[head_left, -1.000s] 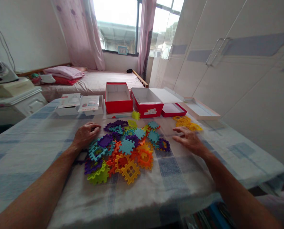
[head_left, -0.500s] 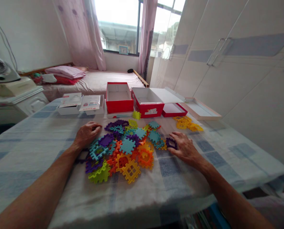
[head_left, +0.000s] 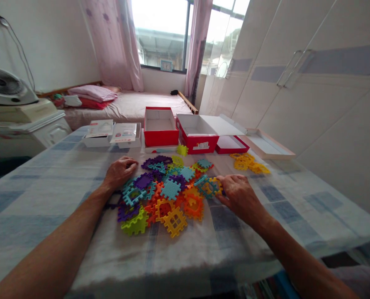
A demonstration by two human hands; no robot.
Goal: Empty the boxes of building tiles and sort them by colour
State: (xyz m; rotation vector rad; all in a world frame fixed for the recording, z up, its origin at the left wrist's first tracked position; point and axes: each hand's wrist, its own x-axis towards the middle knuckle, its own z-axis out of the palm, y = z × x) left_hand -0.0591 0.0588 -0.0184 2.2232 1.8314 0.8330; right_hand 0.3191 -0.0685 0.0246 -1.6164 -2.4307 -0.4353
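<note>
Heap of interlocking tiles (head_left: 166, 191) mid-worktop (head_left: 48, 174). Left hand (head_left: 120, 171) curled loosely at its edge; right hand (head_left: 239, 195) flat, fingers on edge pieces, gripping nothing. Probably light, stiff plastic; pinch by notched rims.

1. A table (head_left: 48, 216) covered with a pale cloth checked in blue fills the lower view.
2. At its centre lies a heap of flat, toothed plastic tiles (head_left: 169, 189) in purple, teal, orange, yellow and green.
3. A small cluster of yellow tiles (head_left: 249, 162) lies apart at 2 o'clock from the heap.
4. One yellow-green tile (head_left: 181, 150) sits alone at 12 o'clock, just beside the boxes.
5. Along the far edge stand two open red boxes (head_left: 161, 132) with white insides, side by side.
6. At 1 o'clock lie a shallow red lid (head_left: 228, 144) and a pale flat tray (head_left: 267, 144).
7. At 11 o'clock sit two low white boxes (head_left: 112, 135) bearing printed sheets.
</note>
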